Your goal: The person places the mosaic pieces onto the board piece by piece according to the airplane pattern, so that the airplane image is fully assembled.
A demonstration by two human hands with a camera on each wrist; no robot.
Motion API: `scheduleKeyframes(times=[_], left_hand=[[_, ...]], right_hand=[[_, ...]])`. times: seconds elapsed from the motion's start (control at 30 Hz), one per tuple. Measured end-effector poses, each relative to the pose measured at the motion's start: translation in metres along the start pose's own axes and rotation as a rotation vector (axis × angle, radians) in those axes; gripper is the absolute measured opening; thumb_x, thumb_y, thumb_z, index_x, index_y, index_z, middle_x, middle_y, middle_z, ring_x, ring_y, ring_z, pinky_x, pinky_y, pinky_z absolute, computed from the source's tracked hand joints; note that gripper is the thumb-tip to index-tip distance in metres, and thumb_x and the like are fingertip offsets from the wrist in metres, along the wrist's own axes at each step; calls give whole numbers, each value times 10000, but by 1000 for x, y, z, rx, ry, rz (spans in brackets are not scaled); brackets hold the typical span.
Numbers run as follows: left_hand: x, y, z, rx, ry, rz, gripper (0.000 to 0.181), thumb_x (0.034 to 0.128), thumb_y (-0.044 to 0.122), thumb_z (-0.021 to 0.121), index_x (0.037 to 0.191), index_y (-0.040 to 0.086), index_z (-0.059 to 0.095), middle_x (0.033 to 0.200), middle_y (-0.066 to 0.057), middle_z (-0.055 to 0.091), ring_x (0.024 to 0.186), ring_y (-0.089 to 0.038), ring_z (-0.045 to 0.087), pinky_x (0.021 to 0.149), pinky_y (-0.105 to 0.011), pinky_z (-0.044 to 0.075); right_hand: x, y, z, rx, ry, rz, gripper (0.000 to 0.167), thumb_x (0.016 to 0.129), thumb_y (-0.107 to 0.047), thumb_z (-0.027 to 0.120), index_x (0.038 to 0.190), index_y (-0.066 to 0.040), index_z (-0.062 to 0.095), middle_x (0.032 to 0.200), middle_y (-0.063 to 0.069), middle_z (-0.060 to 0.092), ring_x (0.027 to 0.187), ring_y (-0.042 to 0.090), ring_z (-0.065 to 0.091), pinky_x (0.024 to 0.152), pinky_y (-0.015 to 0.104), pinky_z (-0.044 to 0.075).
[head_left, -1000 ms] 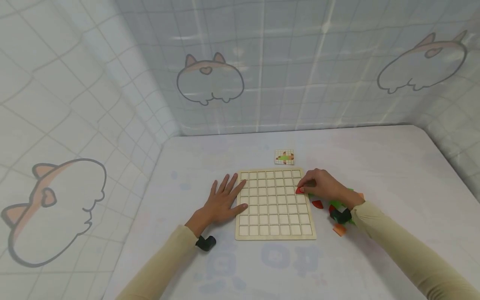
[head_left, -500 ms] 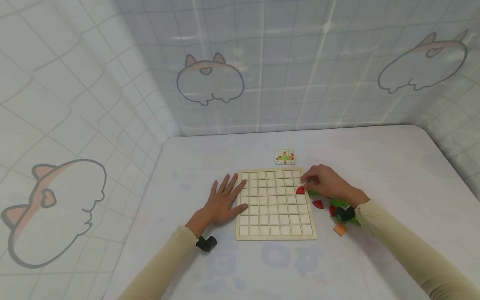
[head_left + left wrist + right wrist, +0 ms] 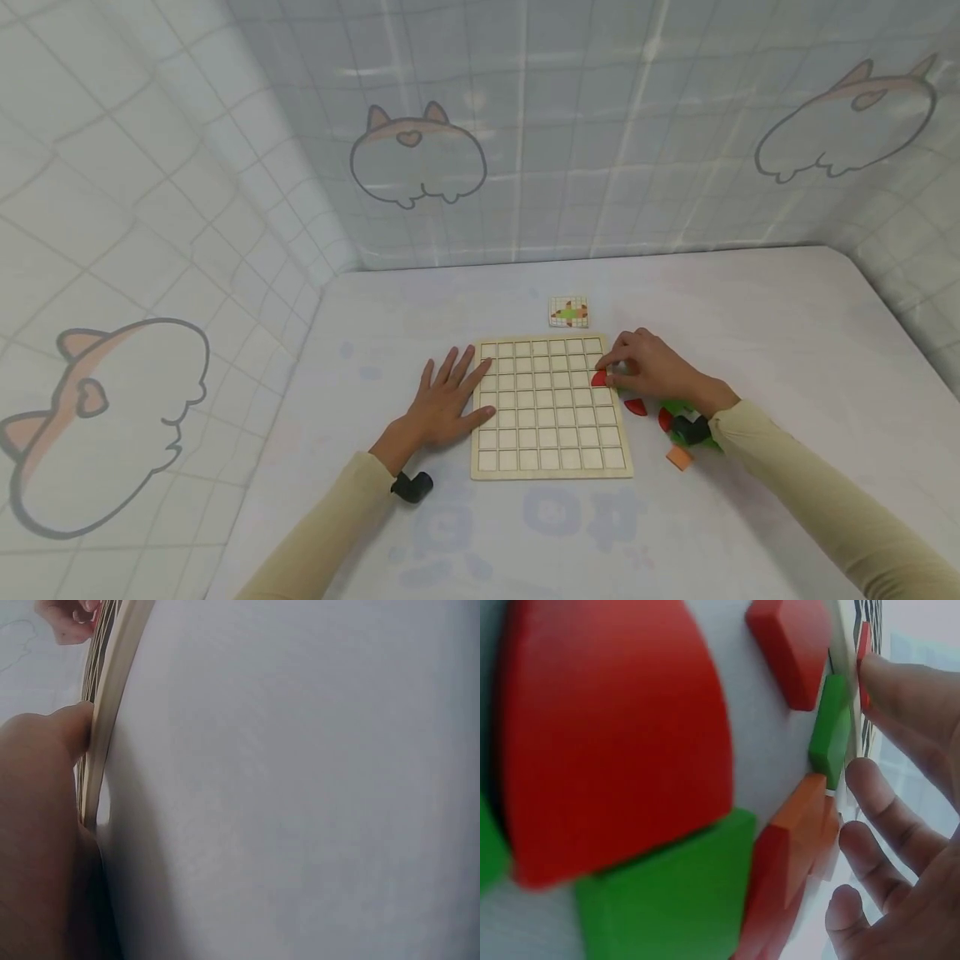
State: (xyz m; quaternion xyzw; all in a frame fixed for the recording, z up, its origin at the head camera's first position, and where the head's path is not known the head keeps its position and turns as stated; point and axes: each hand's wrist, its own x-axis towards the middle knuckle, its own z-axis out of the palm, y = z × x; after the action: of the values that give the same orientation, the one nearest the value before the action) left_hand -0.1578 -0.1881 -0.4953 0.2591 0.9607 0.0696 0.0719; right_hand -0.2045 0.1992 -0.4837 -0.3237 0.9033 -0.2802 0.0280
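Head view: a pale gridded board (image 3: 549, 437) lay just below the centre of the frame, and a red piece (image 3: 599, 379) sat at its right side, in the last column, third row down. The step in hand looked like squaring that piece into place; the next move seemed to call for a slight nudge, then a clean release. The right hand (image 3: 651, 367), extended from the lower right with knuckles up, pinched the piece between thumb and forefinger (the right wrist view showed its other fingers apart). The left hand (image 3: 442, 410), extended from the lower left, lay flat with straight, spread fingers across the board's left edge, gripping nothing and apparently steadying it. A picture card (image 3: 568, 312) lay above the board; loose pieces (image 3: 679, 457) lay to its right.
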Motion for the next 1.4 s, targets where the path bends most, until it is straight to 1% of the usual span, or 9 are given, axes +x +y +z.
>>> scheduleKeyframes(times=[0.17, 0.3, 0.53, 0.77, 0.87, 1.03, 1.17, 1.3, 1.4], left_hand=[[0, 0, 3, 8, -9, -9, 798, 967, 683, 320, 1599, 256, 85, 1645, -75, -42, 1488, -317, -60, 1113, -636, 9], [1, -1, 5, 8, -16, -13, 803, 960, 702, 296, 1598, 273, 63, 1644, -63, -57, 1487, -307, -78, 1115, -630, -6], [1, -1, 7, 19, -15, -18, 802, 958, 707, 288, 1596, 286, 45, 1644, -55, -68, 1486, -299, -90, 1116, -626, -12], [0, -1, 8, 3, 4, -3, 803, 962, 692, 318, 1599, 264, 81, 1645, -72, -45, 1487, -317, -65, 1110, -639, 0], [0, 0, 7, 1, 5, -5, 804, 963, 688, 325, 1599, 256, 88, 1644, -77, -41, 1487, -322, -61, 1108, -643, 3], [1, 0, 6, -3, 8, -2, 798, 964, 688, 321, 1598, 258, 96, 1644, -75, -35, 1487, -321, -58, 1108, -644, 4], [1, -1, 7, -6, 7, 8, 796, 962, 697, 306, 1596, 266, 93, 1644, -73, -37, 1486, -319, -63, 1109, -644, 4], [0, -2, 8, -5, 16, 10, 797, 960, 698, 308, 1596, 266, 99, 1643, -71, -35, 1486, -320, -57, 1109, -646, 9], [0, -3, 9, -2, 26, 9, 795, 961, 697, 306, 1597, 263, 105, 1644, -72, -29, 1487, -323, -46, 1108, -648, 18]], right_hand=[[1, -4, 0, -39, -11, -12, 166, 832, -232, 812, 994, -198, 794, 889, -80, 591, 810, 158, 431, 697, 339, 355], [3, -9, -3, -65, -28, -31, 96, 814, -202, 826, 905, -212, 798, 857, -92, 591, 789, 146, 445, 698, 338, 362], [6, -14, -5, -148, -74, -63, 206, 828, -214, 814, 1028, -176, 781, 863, -80, 585, 774, 144, 426, 667, 319, 356], [4, -17, -7, -202, -82, -117, 214, 809, -196, 833, 1018, -177, 793, 876, -86, 565, 772, 136, 419, 668, 299, 375], [4, -17, -7, -206, -102, -103, 209, 816, -211, 829, 1017, -177, 784, 892, -92, 575, 804, 131, 441, 695, 299, 408], [8, -17, -8, -82, -121, -26, 147, 823, -168, 819, 930, -183, 719, 924, -85, 609, 875, 162, 470, 766, 343, 431], [8, -18, -8, 78, -110, 42, 109, 836, -124, 803, 881, -180, 721, 851, -108, 642, 787, 149, 505, 695, 310, 444], [6, -20, -4, 171, 4, 88, 80, 840, -92, 794, 904, -125, 757, 839, -77, 690, 686, 130, 544, 607, 274, 464], [5, -23, 1, 165, 96, 154, 57, 835, -94, 798, 884, -96, 770, 827, -55, 707, 675, 125, 571, 609, 284, 480]])
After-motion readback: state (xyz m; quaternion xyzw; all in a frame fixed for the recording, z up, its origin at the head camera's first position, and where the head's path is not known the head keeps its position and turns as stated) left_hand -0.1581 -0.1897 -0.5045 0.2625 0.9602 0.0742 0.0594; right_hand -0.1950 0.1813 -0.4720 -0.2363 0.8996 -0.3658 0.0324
